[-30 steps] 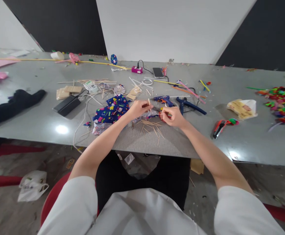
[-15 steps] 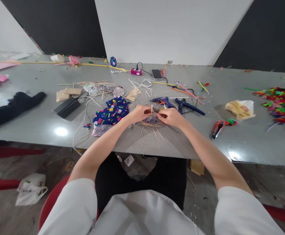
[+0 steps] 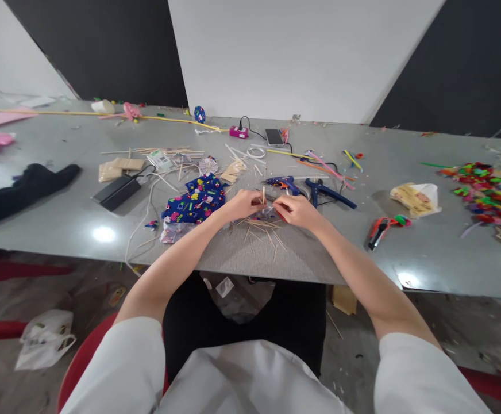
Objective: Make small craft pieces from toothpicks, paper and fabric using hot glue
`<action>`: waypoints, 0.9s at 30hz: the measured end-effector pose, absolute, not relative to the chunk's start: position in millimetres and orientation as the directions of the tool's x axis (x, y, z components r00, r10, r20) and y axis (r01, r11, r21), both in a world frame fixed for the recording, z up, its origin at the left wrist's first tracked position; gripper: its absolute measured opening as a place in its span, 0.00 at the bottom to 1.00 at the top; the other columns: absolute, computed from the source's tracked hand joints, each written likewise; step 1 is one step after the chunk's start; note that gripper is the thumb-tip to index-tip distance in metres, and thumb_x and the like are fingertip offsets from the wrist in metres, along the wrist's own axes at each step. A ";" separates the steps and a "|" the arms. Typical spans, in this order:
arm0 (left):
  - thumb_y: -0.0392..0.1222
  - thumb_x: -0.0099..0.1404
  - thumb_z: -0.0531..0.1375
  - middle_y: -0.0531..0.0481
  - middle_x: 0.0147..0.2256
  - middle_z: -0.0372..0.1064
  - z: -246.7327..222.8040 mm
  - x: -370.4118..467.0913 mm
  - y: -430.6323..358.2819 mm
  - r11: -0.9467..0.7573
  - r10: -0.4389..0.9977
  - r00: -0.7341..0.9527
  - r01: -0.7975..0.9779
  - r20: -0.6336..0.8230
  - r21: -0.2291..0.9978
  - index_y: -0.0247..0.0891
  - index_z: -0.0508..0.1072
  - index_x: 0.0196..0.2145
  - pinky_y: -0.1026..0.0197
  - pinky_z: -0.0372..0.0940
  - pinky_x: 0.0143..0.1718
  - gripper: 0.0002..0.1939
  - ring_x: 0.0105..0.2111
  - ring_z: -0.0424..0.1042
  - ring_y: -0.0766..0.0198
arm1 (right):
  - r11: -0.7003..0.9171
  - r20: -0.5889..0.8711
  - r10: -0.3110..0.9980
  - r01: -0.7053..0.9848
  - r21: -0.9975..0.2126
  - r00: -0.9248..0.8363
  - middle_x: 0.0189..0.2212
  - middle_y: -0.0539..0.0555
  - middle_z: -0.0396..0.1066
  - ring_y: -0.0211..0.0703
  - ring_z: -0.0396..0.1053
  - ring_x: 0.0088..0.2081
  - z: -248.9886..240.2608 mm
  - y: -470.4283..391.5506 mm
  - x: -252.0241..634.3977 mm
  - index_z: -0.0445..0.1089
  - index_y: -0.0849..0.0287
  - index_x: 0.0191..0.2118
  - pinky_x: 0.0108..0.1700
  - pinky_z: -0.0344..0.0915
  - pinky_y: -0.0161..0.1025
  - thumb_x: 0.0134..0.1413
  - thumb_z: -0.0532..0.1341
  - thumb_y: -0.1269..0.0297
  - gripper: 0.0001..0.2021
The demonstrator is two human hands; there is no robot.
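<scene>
My left hand (image 3: 247, 203) pinches a short, pale wooden stick (image 3: 264, 194) that stands upright from its fingertips. Close by on the right, my right hand (image 3: 292, 209) has its fingers pressed together; something small and red shows under them, too small to name. A little gap separates the two hands. Thin wooden sticks (image 3: 269, 230) lie scattered on the table just below them. Blue patterned fabric (image 3: 195, 201) is left of my left hand. Beyond my right hand lie a blue glue gun (image 3: 285, 184) and a blue-handled tool (image 3: 332, 193).
The grey table (image 3: 78, 224) also holds a black box (image 3: 116, 192), a white cable, a phone (image 3: 274, 137), a magenta adapter (image 3: 239, 132), a red cutter (image 3: 378, 232), a paper packet (image 3: 416, 199) and colourful pieces (image 3: 487, 190) at far right.
The view has shifted slightly. My right hand has moved a little nearer my left hand, and its fingers are drawn closer together. The stick stays upright in my left hand.
</scene>
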State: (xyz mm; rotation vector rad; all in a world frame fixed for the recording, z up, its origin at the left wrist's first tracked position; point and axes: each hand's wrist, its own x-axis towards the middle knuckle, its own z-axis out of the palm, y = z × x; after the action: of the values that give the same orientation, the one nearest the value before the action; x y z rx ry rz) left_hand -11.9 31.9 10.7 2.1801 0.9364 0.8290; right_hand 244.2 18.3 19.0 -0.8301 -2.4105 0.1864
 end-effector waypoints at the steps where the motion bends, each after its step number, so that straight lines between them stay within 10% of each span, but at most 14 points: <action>1: 0.42 0.68 0.64 0.52 0.27 0.77 11.6 -11.7 31.2 -0.558 0.780 0.550 0.395 0.299 0.730 0.35 0.80 0.39 0.66 0.62 0.33 0.08 0.28 0.71 0.67 | 0.806 0.483 0.588 0.521 -0.280 -0.649 0.33 0.54 0.79 0.42 0.73 0.32 18.9 17.5 244.0 0.76 0.56 0.43 0.37 0.65 0.40 0.74 0.56 0.58 0.13; 10: 0.42 0.69 0.64 0.51 0.27 0.75 12.6 -11.5 30.9 -0.573 0.781 0.537 0.415 0.319 0.706 0.34 0.80 0.38 0.65 0.61 0.33 0.09 0.27 0.68 0.68 | 0.841 0.509 0.501 0.532 -0.098 -0.700 0.36 0.55 0.81 0.42 0.76 0.33 19.3 13.5 237.7 0.77 0.57 0.45 0.34 0.62 0.40 0.76 0.56 0.59 0.13; 27: 0.42 0.69 0.64 0.51 0.27 0.75 17.1 -11.4 27.4 -0.576 0.785 0.531 0.435 0.319 0.692 0.34 0.80 0.39 0.64 0.61 0.33 0.08 0.27 0.69 0.67 | 0.815 0.466 0.554 0.564 -0.134 -0.690 0.36 0.56 0.80 0.43 0.75 0.33 17.9 14.2 234.7 0.77 0.57 0.43 0.33 0.62 0.40 0.76 0.54 0.57 0.16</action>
State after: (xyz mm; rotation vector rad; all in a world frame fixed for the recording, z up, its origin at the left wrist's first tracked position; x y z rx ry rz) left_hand -11.4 27.4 17.1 2.2283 0.9868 0.8463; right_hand 234.7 14.2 17.9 -0.8278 -2.5025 -0.0263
